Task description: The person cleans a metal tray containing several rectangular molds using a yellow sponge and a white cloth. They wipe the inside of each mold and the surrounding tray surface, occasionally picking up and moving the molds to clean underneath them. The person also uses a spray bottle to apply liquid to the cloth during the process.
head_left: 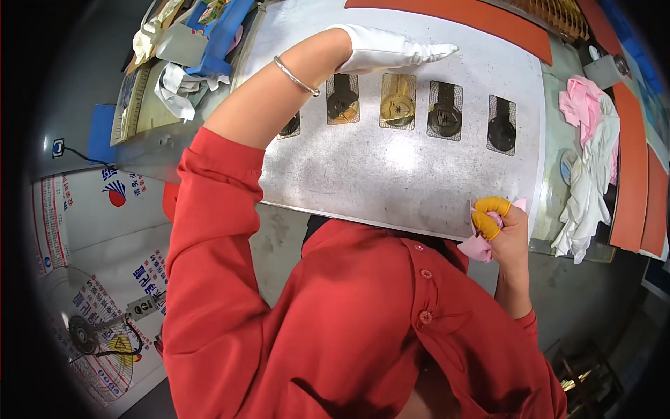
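Note:
My left hand [391, 50], in a white glove, reaches across the far part of a large pale grey sheet [370, 178]. Its fingers are stretched out flat and hold nothing that I can see. Just below the glove runs a row of small rectangular panels with round motifs: a gold one [398, 101] in the middle, a dark one [444, 110] beside it, another dark one [502, 126] farther right. My forearm partly covers the leftmost panel. Near the sheet's front right corner, my right hand [504, 227], with yellow finger cots, is closed on a pink cloth [478, 248].
White rags [586, 202] and a pink rag [581, 105] lie along the right side, by orange-brown strips [628, 167]. Another such strip [460, 24] lies along the far edge. At left are a blue tray [220, 38] and a white cloth [178, 91]. A fan [84, 335] stands lower left.

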